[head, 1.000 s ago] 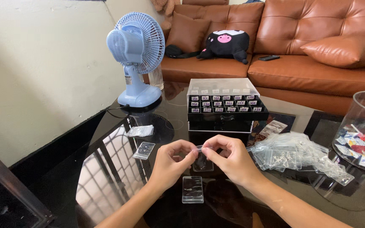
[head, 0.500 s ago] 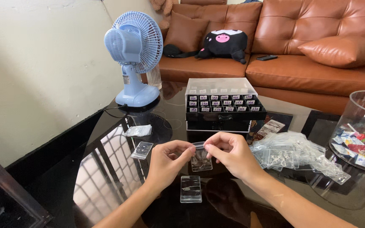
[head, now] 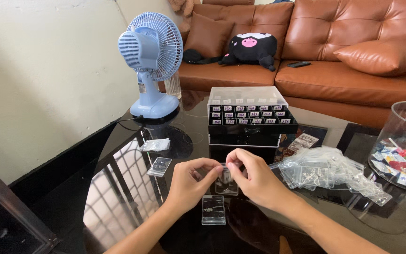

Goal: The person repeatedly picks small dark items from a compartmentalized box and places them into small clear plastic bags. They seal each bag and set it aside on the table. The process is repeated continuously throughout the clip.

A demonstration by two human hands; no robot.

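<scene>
Little had shifted since the earlier frames: both hands stayed together in front of the black organiser box [head: 251, 117], still pinching the same small clear bag, and the view had only drifted slightly.

Left hand [head: 191, 181]: just in front of the organiser box, thumb and forefinger closed on the left edge of the small clear bag [head: 226, 182].

Right hand [head: 254, 176]: likewise in front of the box, fingertips closed on the top right of the same bag. The bag hung between the two hands, above the glass; its contents were too small to tell.

Clear flat case [head: 213, 210]: lying on the dark glass table [head: 118, 188], in front of the organiser box and just nearer the person than the hands, touched by neither.

Two further small packets [head: 159, 166], [head: 155, 145]: on the table to the left of the box.

Heap of clear bags [head: 325, 171]: on the table to the right front of the box, near the right hand.

Glass bowl [head: 402, 146]: farther right of the box, holding coloured bits.

Blue desk fan [head: 151, 66]: standing left of the box, towards the wall.

Brown leather sofa [head: 334, 51]: behind the box, with a black plush toy [head: 251, 47] on its seat.
</scene>
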